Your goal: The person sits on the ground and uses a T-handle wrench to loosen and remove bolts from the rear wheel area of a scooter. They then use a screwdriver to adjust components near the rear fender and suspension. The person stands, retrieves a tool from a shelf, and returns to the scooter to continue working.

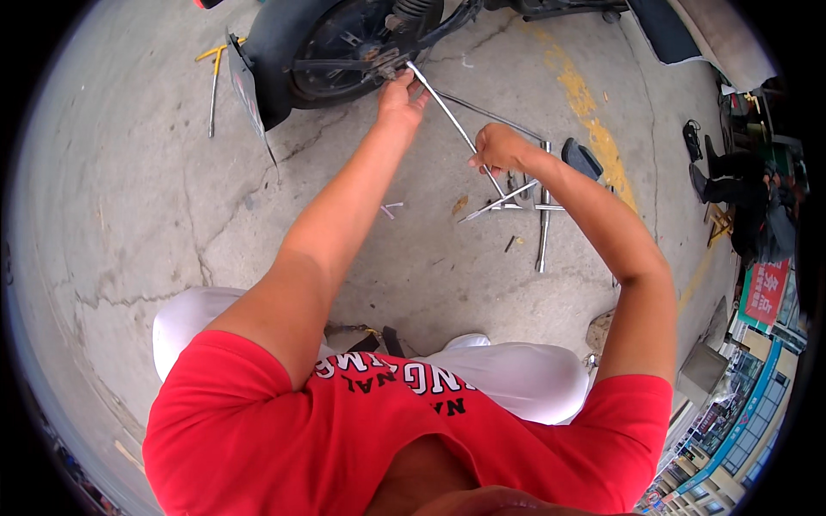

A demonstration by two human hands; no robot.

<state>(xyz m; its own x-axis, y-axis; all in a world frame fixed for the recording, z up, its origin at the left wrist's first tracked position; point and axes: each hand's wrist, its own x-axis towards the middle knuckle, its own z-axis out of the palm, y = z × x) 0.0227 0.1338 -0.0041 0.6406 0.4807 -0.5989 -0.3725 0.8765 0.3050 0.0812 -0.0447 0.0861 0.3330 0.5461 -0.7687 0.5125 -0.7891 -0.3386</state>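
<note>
Two hands work at one T-handle wrench (pixel 444 107) beside the wheel (pixel 331 43) of a two-wheeled vehicle. Wrench position: above the concrete ground (pixel 172 215), far end at the hub hardware (pixel 387 64), crossbar toward the person.

Right hand (pixel 506 148): fingers closed round the shaft, pinching it on the crossbar side of mid-length. Left hand (pixel 401 101): at the hub end of the wrench, fingers partly curled; whether they pinch the socket or a hub part cannot be told.

Step in hand, as judged: fitting the socket to a fastener at the hub, or steadying it there. The engagement itself is hidden. The next move probably calls for aligning the shaft with the fastener, seating the socket fully and gripping the crossbar before applying force.

Other items: loose metal bars (pixel 544 232) lie near the right forearm; a yellow-handled wrench (pixel 214 82) lies toward the ground's far left edge.
</note>
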